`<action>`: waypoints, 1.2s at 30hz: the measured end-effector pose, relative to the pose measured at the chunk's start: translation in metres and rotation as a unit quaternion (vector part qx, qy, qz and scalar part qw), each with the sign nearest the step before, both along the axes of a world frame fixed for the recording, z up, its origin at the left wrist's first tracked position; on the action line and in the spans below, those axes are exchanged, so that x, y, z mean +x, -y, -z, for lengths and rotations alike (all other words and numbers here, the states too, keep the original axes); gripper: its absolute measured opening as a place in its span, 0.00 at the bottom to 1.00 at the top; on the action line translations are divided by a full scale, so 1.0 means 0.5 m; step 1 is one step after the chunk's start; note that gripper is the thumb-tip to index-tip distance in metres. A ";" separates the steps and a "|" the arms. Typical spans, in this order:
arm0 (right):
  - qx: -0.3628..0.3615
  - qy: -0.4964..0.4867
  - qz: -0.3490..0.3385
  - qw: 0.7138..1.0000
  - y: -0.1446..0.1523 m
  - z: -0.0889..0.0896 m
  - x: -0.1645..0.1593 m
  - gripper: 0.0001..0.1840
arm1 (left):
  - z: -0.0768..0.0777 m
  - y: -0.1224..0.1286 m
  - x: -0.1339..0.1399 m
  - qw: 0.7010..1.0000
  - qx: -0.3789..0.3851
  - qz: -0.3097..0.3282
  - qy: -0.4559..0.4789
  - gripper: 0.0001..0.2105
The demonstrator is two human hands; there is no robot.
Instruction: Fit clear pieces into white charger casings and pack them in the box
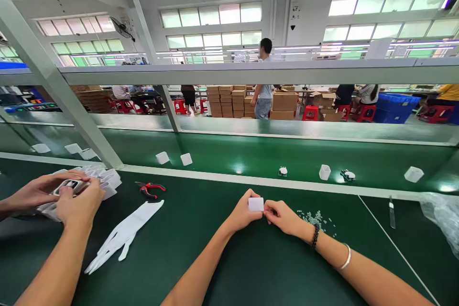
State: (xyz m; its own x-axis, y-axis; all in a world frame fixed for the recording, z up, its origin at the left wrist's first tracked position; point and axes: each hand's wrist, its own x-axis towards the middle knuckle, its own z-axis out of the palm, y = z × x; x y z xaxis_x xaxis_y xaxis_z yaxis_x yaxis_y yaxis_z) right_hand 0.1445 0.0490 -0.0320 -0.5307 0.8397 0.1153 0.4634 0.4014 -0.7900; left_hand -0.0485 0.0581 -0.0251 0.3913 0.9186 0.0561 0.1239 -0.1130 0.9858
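My left hand [241, 214] grips a small white plastic housing [256, 204] with rounded corners, its flat face turned toward me. Close against the right edge of that housing is my right hand [284, 219], thumb and fingers pinched together. Whatever sits in that pinch is hidden or too small to name. Beside my right wrist, many small clear pieces [315, 219] lie scattered on the green table [272, 267]. A dark bead bracelet and a pale bangle circle my right arm.
At left, a co-worker's hands [77, 196] hold a white part over a pile of white housings [109, 179]. Red-handled pliers [147, 190], a white glove [125, 234], a knife-like tool [392, 213] and a plastic bag [442, 217] lie around. White housings [324, 172] stand on the conveyor [222, 153].
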 end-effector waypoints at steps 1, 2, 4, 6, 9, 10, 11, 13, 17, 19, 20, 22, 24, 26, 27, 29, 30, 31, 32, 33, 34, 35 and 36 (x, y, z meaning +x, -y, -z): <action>-0.001 -0.002 0.000 1.000 0.001 0.001 0.000 0.08 | 0.000 0.000 -0.001 1.000 0.002 0.004 -0.002 0.20; -0.001 -0.006 0.000 1.000 0.002 0.003 0.000 0.08 | 0.000 0.000 -0.001 1.000 0.003 0.008 -0.002 0.19; 0.002 -0.014 0.000 1.000 0.003 0.005 0.000 0.08 | -0.002 0.000 -0.001 1.000 0.004 0.013 -0.001 0.19; 0.009 -0.019 0.003 1.000 0.003 0.006 -0.001 0.08 | -0.003 0.000 0.000 1.000 0.004 0.014 0.004 0.19; 0.028 -0.021 0.010 0.999 0.003 0.000 -0.004 0.07 | -0.003 -0.001 0.004 1.000 0.007 -0.004 0.015 0.19; 0.040 -0.022 0.011 0.999 0.004 -0.004 -0.004 0.07 | -0.002 -0.002 0.005 1.000 0.006 -0.013 0.018 0.19; 0.051 -0.024 0.010 0.998 0.006 -0.007 -0.004 0.07 | -0.001 -0.002 0.006 1.000 0.004 -0.022 0.021 0.19; 0.063 -0.027 0.007 0.998 0.008 -0.014 -0.004 0.05 | 0.000 -0.003 0.008 0.999 -0.010 -0.031 0.026 0.20; 0.044 -0.025 0.006 0.999 0.011 -0.017 0.000 0.06 | -0.005 -0.008 0.009 0.998 -0.036 -0.038 0.023 0.23; 0.038 -0.020 0.010 0.999 0.011 -0.017 0.000 0.06 | -0.009 -0.011 0.009 0.998 -0.037 -0.044 0.009 0.24; 0.037 -0.017 0.011 0.999 0.012 -0.017 0.000 0.06 | -0.011 -0.012 0.009 0.998 -0.038 -0.045 0.003 0.24; 0.038 -0.016 0.017 0.999 0.012 -0.015 -0.003 0.06 | -0.012 -0.011 0.011 0.998 -0.042 -0.047 0.000 0.25; 0.043 -0.027 0.034 0.998 0.010 -0.013 -0.005 0.09 | -0.013 -0.008 0.015 0.997 -0.052 -0.048 0.010 0.25; 0.051 -0.059 0.057 0.995 0.008 -0.010 -0.006 0.15 | -0.014 -0.002 0.021 0.996 -0.072 -0.039 0.033 0.24; 0.055 -0.080 0.066 0.993 0.008 -0.010 -0.007 0.17 | -0.016 0.002 0.024 0.995 -0.085 -0.029 0.050 0.23; 0.064 -0.116 0.071 0.989 0.008 -0.012 -0.007 0.22 | -0.020 0.008 0.028 0.988 -0.119 -0.008 0.095 0.21; 0.069 -0.128 0.069 0.987 0.010 -0.014 -0.007 0.24 | -0.024 0.010 0.029 0.983 -0.137 -0.001 0.121 0.19; 0.074 -0.136 0.065 0.986 0.012 -0.017 -0.007 0.26 | -0.027 0.012 0.030 0.977 -0.154 0.004 0.146 0.18; 0.079 -0.140 0.063 0.985 0.014 -0.020 -0.007 0.27 | -0.030 0.013 0.029 0.971 -0.170 0.010 0.169 0.16; 0.086 -0.140 0.062 0.984 0.016 -0.022 -0.008 0.27 | -0.033 0.014 0.028 0.965 -0.184 0.017 0.187 0.15; 0.094 -0.138 0.064 0.984 0.019 -0.024 -0.008 0.27 | -0.036 0.015 0.027 0.960 -0.195 0.025 0.201 0.14; 0.103 -0.134 0.067 0.983 0.020 -0.025 -0.008 0.26 | -0.038 0.015 0.027 0.955 -0.204 0.033 0.211 0.14; 0.114 -0.132 0.070 0.982 0.021 -0.025 -0.009 0.25 | -0.039 0.015 0.026 0.952 -0.212 0.039 0.219 0.14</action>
State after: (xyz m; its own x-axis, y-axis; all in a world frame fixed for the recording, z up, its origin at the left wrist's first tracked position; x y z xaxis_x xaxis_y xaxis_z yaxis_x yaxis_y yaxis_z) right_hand 0.1402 0.0383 -0.0197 -0.3382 0.8386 0.4271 0.3183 0.5290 -0.7866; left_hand -0.0354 0.0503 -0.0057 0.4844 0.8636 -0.1396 -0.3020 0.3149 0.8998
